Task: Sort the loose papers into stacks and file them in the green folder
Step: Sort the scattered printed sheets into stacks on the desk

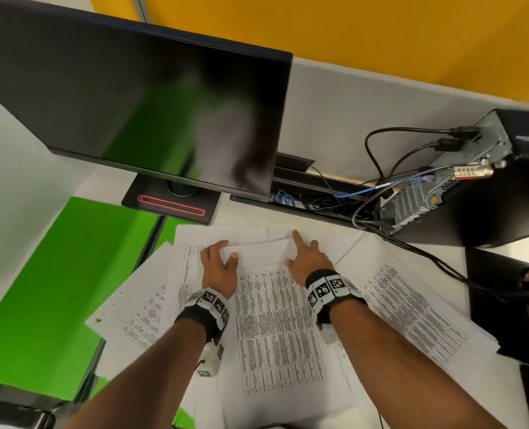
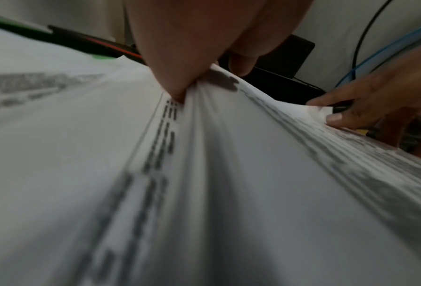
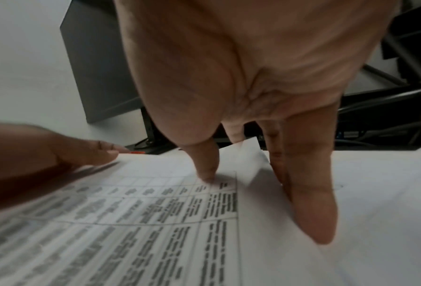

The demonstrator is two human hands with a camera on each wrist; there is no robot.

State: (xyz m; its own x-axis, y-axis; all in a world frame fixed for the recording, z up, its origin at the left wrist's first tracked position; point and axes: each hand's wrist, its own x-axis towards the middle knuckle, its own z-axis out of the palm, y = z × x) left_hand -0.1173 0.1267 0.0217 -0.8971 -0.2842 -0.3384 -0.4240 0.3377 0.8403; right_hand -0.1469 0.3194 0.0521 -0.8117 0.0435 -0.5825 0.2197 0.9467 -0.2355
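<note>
Loose printed sheets [image 1: 275, 320] lie fanned over the desk in overlapping layers. The green folder [image 1: 71, 274] lies open at the left, partly under them. My left hand [image 1: 226, 254] pinches the far edge of the top middle sheet, thumb on top and fingers curled under the lifted edge [image 2: 204, 81]. My right hand [image 1: 298, 253] pinches that sheet's far right corner [image 3: 249, 154]: its thumb presses the page and the index finger stands behind the raised corner. The other right fingers [image 3: 309, 193] rest straight on the papers beside it.
A dark monitor [image 1: 151, 97] on a black base [image 1: 171, 205] stands just beyond the papers. A computer case [image 1: 461, 187] with cables [image 1: 427, 258] sits at the back right. A black object [image 1: 498, 289] borders the papers on the right.
</note>
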